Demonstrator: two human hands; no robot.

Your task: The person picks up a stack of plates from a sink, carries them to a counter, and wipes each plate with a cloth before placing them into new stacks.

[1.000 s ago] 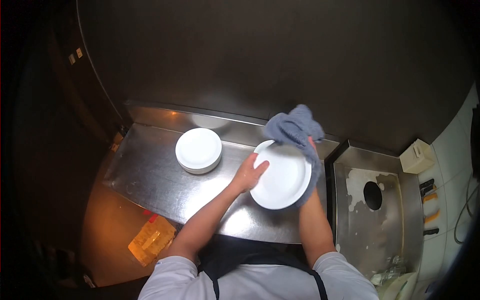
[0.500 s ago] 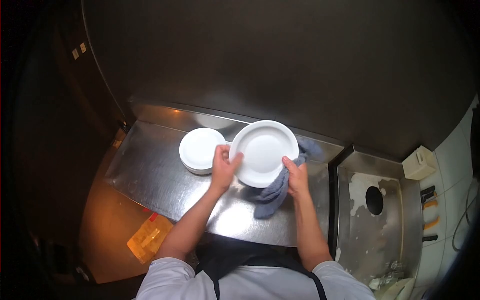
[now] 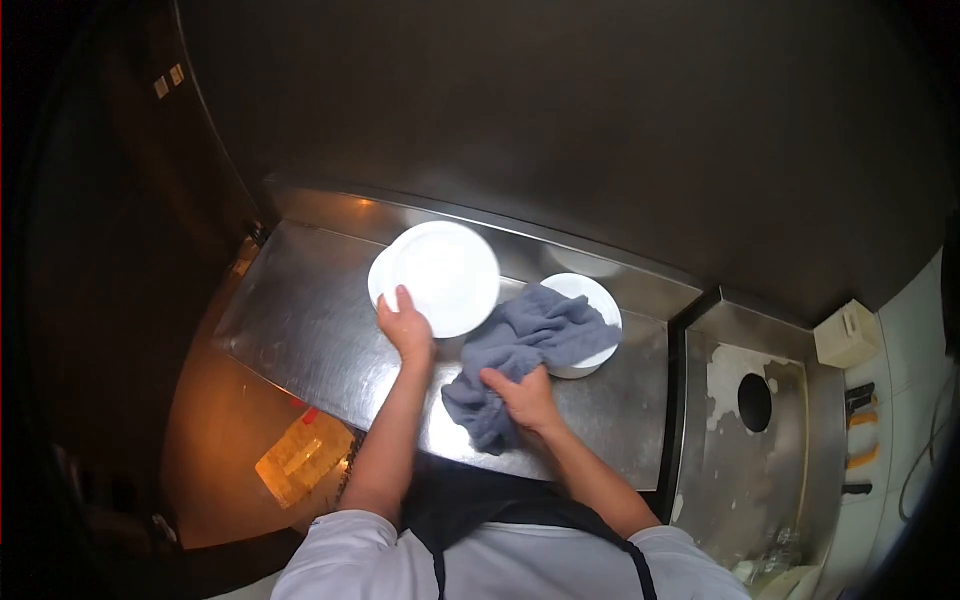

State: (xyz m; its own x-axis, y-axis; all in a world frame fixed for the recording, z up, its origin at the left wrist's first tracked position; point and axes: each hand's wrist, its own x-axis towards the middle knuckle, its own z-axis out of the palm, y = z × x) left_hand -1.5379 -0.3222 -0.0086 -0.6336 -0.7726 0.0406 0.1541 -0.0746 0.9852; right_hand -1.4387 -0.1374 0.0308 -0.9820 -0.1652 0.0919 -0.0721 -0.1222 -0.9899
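Observation:
My left hand [image 3: 405, 328] grips a white plate [image 3: 447, 278] by its near left rim, thumb on the upper face. The plate overlaps the left stack of white plates [image 3: 379, 275], so most of that stack is hidden. In my right hand [image 3: 525, 396] is a bunched grey-blue cloth [image 3: 500, 350], pinched between thumb and fingers. Part of the cloth hangs over a second stack of white plates [image 3: 601, 297] to the right, covering much of its top plate.
Both stacks stand on a steel counter [image 3: 300, 310] with a raised back edge. To the right is a steel sink [image 3: 755, 480] with a dark round drain [image 3: 754, 402]. Knives [image 3: 860, 420] hang on the tiled wall beside a white box [image 3: 848, 333]. A yellow sign [image 3: 305, 460] lies lower left.
The plate has moved left from between both hands to over the left stack, in my left hand alone. My right hand has let go of it and drawn the cloth down and left, uncovering the right stack.

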